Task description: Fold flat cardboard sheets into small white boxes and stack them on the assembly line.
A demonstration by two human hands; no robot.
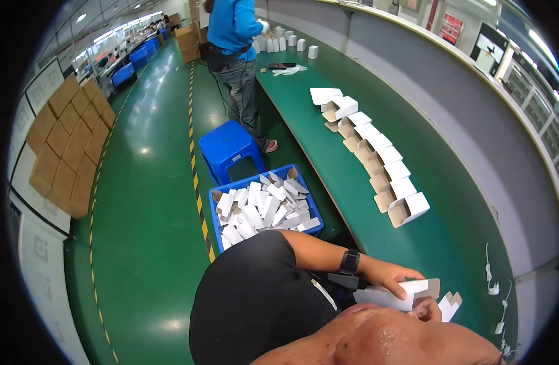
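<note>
My left hand (390, 277) grips a small white cardboard box (380, 298), fingers across its top side. The box lies tilted low over the green table, with a brown-lined flap standing up at its open end. At that end my right hand (428, 310) has its fingers curled against the box; the rest of this hand is hidden. Just beyond it is another white carton (450, 305) with its flaps up, partly covered. Farther up the table, a row of several white boxes (389, 155) lies with brown inner flaps open toward the left.
A blue crate (321, 210) full of flattened white boxes stands left of the table (328, 164), by a blue stool (230, 146). Beyond, a person in blue (234, 30) stands near more white boxes (300, 45). White cables (492, 286) lie along the right edge; brown cartons (72, 146) are stacked left.
</note>
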